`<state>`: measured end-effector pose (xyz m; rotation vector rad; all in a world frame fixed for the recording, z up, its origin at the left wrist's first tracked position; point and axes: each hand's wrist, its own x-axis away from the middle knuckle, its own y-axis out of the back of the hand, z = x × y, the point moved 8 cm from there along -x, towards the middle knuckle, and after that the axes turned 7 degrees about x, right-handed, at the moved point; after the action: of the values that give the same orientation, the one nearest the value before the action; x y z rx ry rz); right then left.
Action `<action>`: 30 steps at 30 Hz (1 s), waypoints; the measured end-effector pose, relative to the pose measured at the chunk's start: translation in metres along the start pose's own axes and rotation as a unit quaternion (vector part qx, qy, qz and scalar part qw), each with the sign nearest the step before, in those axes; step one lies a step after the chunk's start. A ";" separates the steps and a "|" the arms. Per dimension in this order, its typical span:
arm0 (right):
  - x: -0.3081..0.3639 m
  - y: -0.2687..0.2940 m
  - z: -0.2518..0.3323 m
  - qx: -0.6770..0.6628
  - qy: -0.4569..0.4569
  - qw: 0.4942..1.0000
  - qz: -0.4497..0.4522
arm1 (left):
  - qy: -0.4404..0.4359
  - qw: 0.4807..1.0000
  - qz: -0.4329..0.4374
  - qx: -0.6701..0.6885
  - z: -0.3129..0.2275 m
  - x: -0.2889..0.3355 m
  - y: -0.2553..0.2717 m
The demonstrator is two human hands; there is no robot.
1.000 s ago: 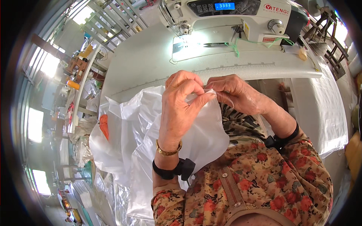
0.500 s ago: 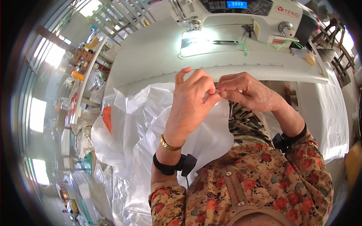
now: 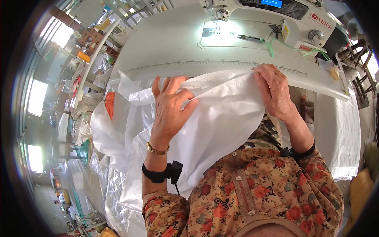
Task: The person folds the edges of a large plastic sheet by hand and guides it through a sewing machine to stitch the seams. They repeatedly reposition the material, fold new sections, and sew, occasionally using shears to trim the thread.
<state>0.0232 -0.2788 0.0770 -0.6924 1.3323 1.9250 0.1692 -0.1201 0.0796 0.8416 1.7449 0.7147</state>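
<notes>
At left, the white plastic sheet (image 3: 225, 114) drapes over the lap, its outer edge beside an orange item (image 3: 109, 104). The left hand (image 3: 170, 106) grips the sheet between thumb and fingers, back upward. The perforated edge spans both hands near the sewing table's (image 3: 158, 49) front edge; the sewing machine (image 3: 310, 25) stands well apart beyond. The right hand (image 3: 275, 93), fingers bent, grasps the sheet's upper-right corner.

White sheet (image 3: 225, 118), thin, glossy, edge spanning both hands; left hand (image 3: 169, 106), thumb and fingers pinching that edge; right hand (image 3: 275, 93), pinching its upper corner; gold-toned wristwatch (image 3: 158, 149), behind left hand; orange piece (image 3: 109, 104), left of left hand; sewing machine (image 3: 290, 33), white, lamp lit, beyond both hands; black thread snips (image 3: 250, 38), beyond and between the hands.
</notes>
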 end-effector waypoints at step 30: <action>-0.009 -0.010 0.042 0.004 0.027 0.982 -0.189 | -0.071 0.996 -0.043 0.039 -0.072 -0.047 0.016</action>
<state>0.0351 -0.2389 0.0915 -0.9270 1.1420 1.6041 0.1142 -0.1540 0.1388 0.8438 1.6789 0.5195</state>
